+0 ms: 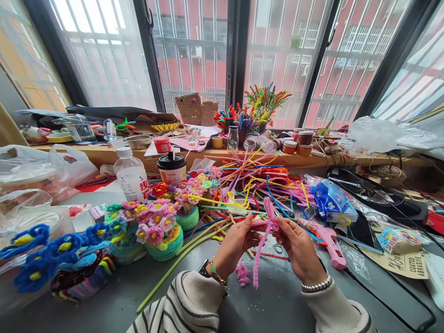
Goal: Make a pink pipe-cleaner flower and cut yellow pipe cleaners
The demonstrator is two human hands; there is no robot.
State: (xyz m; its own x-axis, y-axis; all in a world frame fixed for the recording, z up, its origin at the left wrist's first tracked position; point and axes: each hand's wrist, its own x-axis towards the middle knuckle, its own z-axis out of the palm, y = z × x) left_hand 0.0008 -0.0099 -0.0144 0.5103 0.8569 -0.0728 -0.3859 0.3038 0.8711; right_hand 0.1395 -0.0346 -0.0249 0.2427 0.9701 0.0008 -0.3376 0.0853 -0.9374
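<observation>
Above the middle of the grey table, my two hands hold pink pipe cleaners (pixel 268 213) bent into loops, with one free end hanging down. My left hand (pixel 233 245) pinches a strand at the left side. At the twisted centre, the thumb and fingers of my right hand (pixel 296 243) are closed on the same piece. Below them a small bumpy pink piece (pixel 242 274) lies on the table. A pink glue gun (pixel 328 243) rests just right of my right hand.
Pots of pipe-cleaner flowers (pixel 159 226) crowd the left, near a water bottle (pixel 131 173) and a lidded cup (pixel 171 169). Loose coloured pipe cleaners (pixel 249 185) are heaped behind my hands. The glue gun's black cable (pixel 385 296) crosses the right side.
</observation>
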